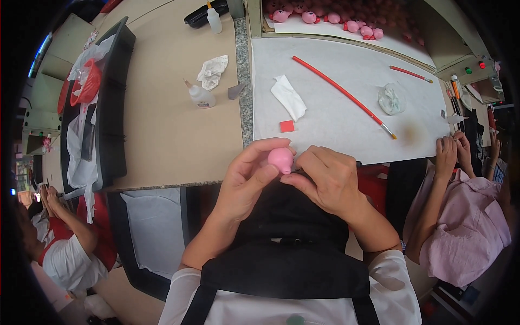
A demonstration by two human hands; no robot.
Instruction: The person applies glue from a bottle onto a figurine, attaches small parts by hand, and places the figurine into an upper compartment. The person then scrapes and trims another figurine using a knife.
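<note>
A black apron strap (287, 271) lies nearest. Above it, the left hand (246, 181) curls its fingers around one small pink ball figure (280, 160), at the near edge of the white paper sheet (325, 116). The right hand (327, 181) pinches against it, fingers narrow. Farther off lie two red brushes (344, 95), one red square (287, 126), two glue bottles (200, 96); open room mid-sheet.

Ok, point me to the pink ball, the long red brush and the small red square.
pink ball (280, 159), head view, on its rounded top between both hands
long red brush (342, 92), head view, mid-handle
red square (287, 126), head view, centre of its face
</note>
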